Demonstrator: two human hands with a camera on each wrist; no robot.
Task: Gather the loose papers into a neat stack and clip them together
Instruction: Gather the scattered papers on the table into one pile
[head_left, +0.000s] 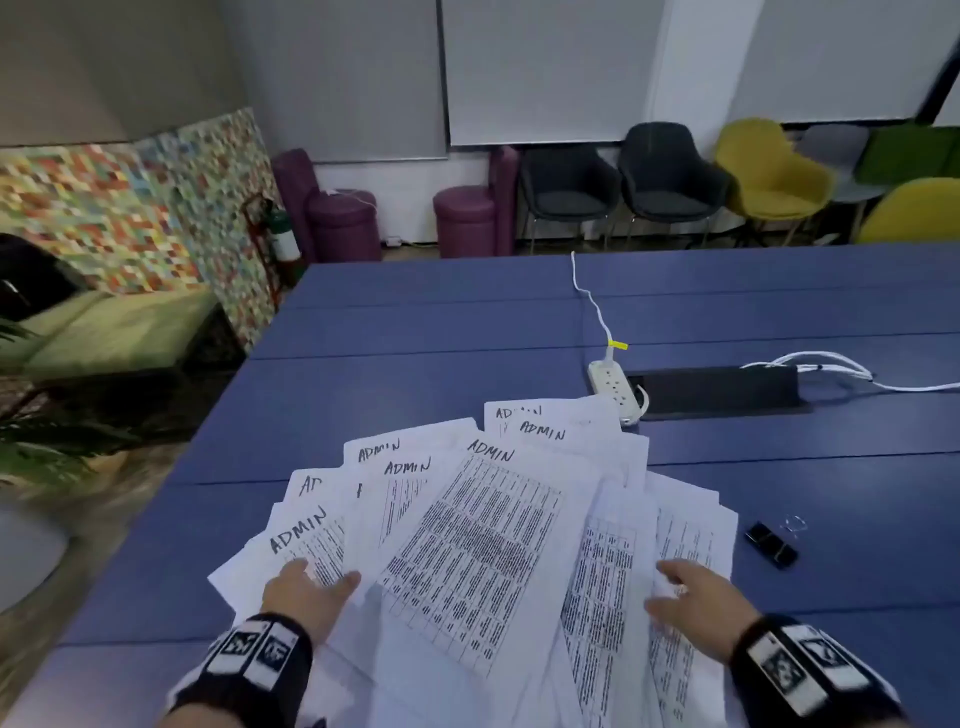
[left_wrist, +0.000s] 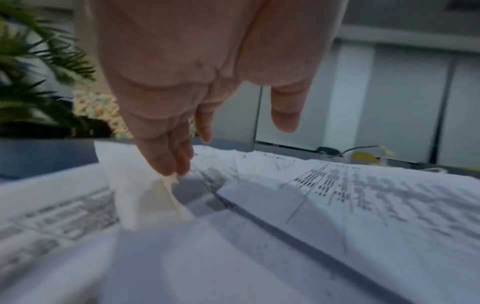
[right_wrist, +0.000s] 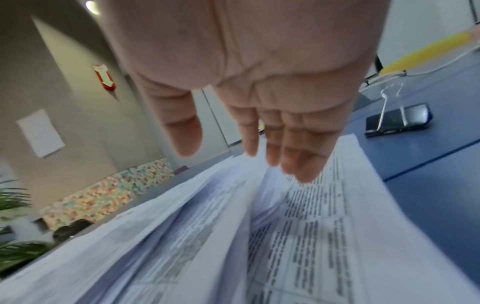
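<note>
Several loose papers (head_left: 478, 540) printed with tables and marked "ADMIN" lie fanned out on the near part of the blue table (head_left: 415, 353). My left hand (head_left: 311, 590) rests on the left sheets with straight fingers (left_wrist: 168, 162), the tips touching a raised paper corner. At the right side of the fan, my right hand (head_left: 685, 597) lies flat on the papers (right_wrist: 311, 226), its fingers (right_wrist: 301, 164) straight. A black binder clip (head_left: 771, 543) with silver handles sits on the table to the right of the papers, also visible in the right wrist view (right_wrist: 397, 121).
A white power strip (head_left: 615, 387) with its cable and a black cable box (head_left: 719, 389) lie just beyond the papers. Chairs (head_left: 670, 176) and purple stools (head_left: 462, 223) line the far wall. A plant (head_left: 31, 447) stands left of the table.
</note>
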